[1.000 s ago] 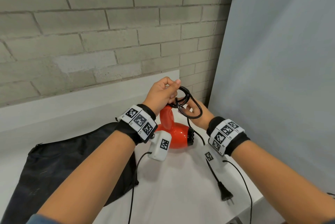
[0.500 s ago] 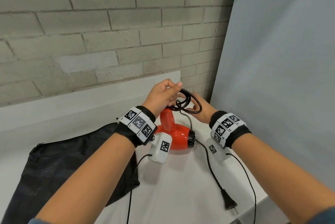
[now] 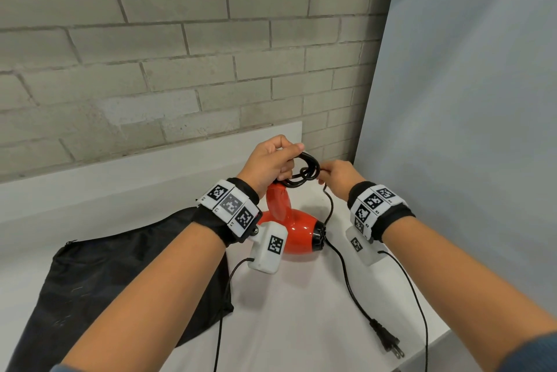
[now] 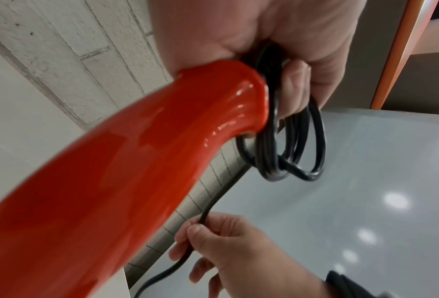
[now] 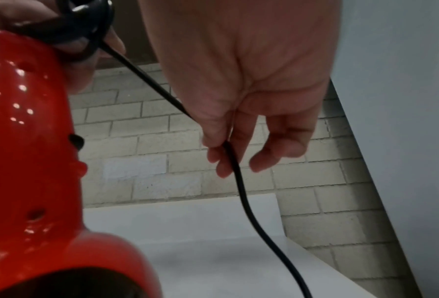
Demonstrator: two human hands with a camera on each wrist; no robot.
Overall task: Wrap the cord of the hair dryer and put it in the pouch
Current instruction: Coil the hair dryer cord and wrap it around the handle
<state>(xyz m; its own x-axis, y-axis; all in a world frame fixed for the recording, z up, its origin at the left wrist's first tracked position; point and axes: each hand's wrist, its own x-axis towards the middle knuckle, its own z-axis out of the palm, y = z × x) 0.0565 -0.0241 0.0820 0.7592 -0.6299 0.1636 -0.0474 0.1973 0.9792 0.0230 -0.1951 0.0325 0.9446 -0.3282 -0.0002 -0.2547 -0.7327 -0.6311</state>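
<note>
A glossy red hair dryer rests on the white table, handle up. My left hand grips the handle top together with several coiled loops of the black cord; the loops hang from its fingers beside the handle end. My right hand pinches the loose cord between thumb and fingers just right of the coil. From there the cord trails down across the table to the plug near the front right edge. The black pouch lies flat at the left.
A grey brick wall runs behind the table. A pale blue-grey panel stands close on the right. Thin black sensor cables hang from both wrist cameras over the table.
My right hand left the coil, slid up and right along the cord and now pinches the loose run; the loop closed smaller against my left hand. The plug crept further onto the table.
</note>
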